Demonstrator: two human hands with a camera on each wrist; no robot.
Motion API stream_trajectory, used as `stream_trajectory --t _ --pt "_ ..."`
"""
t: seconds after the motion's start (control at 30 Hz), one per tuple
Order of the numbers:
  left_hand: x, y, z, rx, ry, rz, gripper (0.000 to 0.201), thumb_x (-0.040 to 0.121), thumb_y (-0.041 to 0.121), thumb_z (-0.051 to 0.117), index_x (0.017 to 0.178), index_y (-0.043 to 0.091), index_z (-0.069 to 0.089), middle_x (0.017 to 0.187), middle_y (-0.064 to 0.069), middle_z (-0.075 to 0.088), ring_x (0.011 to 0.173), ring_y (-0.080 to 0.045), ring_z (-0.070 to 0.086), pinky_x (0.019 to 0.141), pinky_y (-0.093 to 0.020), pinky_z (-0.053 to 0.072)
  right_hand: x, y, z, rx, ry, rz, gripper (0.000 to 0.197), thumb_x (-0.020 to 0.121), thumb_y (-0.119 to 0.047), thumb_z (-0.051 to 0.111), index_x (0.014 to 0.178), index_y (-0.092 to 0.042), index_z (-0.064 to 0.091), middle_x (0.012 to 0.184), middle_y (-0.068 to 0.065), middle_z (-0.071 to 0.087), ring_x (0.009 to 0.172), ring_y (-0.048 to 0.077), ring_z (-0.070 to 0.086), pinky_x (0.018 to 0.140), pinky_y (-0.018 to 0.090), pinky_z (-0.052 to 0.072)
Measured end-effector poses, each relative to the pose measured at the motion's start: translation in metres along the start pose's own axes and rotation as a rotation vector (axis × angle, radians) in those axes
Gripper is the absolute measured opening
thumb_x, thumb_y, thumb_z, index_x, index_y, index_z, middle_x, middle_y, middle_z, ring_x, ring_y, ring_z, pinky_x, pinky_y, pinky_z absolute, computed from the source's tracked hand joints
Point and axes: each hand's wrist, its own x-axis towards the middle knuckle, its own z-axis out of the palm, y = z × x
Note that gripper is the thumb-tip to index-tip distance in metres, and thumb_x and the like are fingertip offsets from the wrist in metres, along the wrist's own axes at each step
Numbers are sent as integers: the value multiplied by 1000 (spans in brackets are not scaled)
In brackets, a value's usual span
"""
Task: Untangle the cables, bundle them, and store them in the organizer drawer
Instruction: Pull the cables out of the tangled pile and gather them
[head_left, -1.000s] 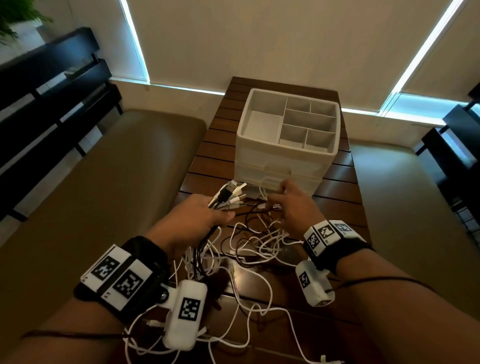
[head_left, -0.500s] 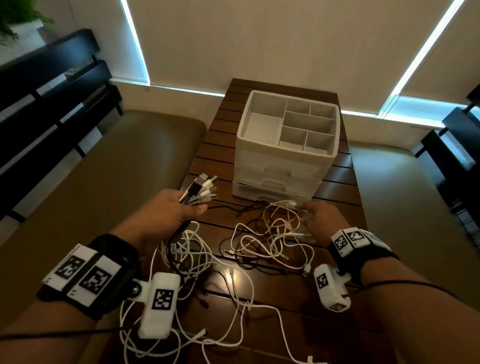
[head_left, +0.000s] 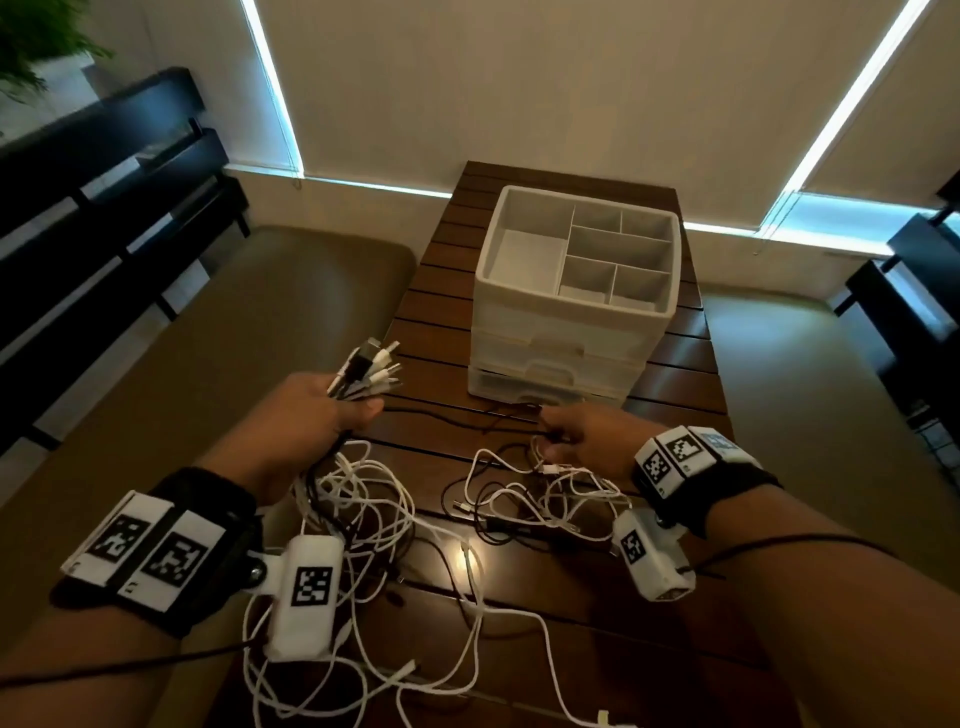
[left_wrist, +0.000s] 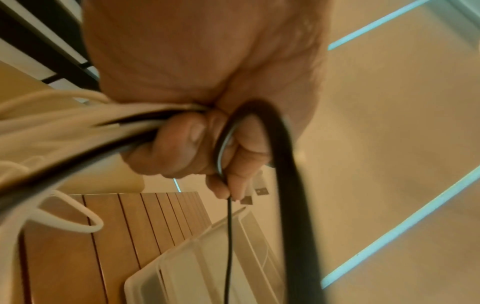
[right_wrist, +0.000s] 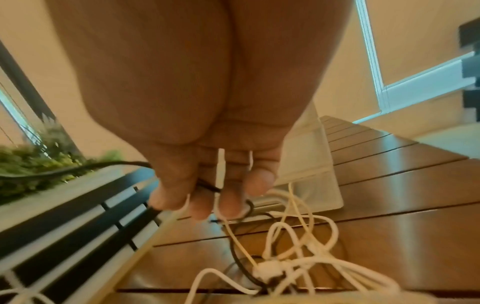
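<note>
My left hand grips a bunch of white and black cables just below their plugs, which fan out above my fist; the left wrist view shows the fingers curled round the bunch. A thin black cable stretches taut across the table to my right hand, whose fingertips pinch black and white cable ends. Loose tangled cables lie between and below my hands. The white organizer, its drawers closed, stands just beyond.
The dark slatted wooden table is narrow, with tan upholstered seats on both sides. Black slatted furniture stands at the far left and right. More white cable trails toward the table's near edge.
My left hand has drawn the plug bunch left and back from the organizer. My right hand moved right and nearer, and the black cable is now pulled straight between the hands.
</note>
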Motion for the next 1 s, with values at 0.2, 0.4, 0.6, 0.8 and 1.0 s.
stream_trajectory --t 0.2,0.4,0.6,0.8,1.0 --pt "1 7 -1 324 283 130 15 79 1 68 73 13 62 68 -8 62 57 -21 55 49 -25 38 -5 -3 -8 -40 191 76 13 95 -17 54 103 -19 65 86 -8 58 80 12 57 67 22 37" --pt "-1 36 60 618 292 461 14 88 20 60 75 22 55 66 7 50 66 -19 48 61 -28 33 1 -52 -26 -182 204 -71 51 84 -2 53 126 -29 62 113 3 68 100 22 63 85 34 51" --pt "16 29 81 532 138 344 12 86 28 68 80 19 64 69 3 56 74 -22 63 48 -21 33 -8 -55 -32 44 385 -199 9 93 -18 58 99 -19 65 86 -11 59 76 6 52 68 22 39" --pt "8 25 81 224 -44 325 12 81 28 76 75 21 69 60 7 61 49 0 51 50 -17 40 -10 -42 -25 179 295 -211 7 93 -18 58 90 -14 63 84 3 65 77 19 60 71 36 49" --pt "-3 37 69 156 12 315 16 88 16 65 76 6 67 59 -2 49 49 -10 38 44 -15 31 2 -25 -12 82 243 -120 9 95 -22 55 95 -16 61 89 1 63 84 19 61 75 32 48"
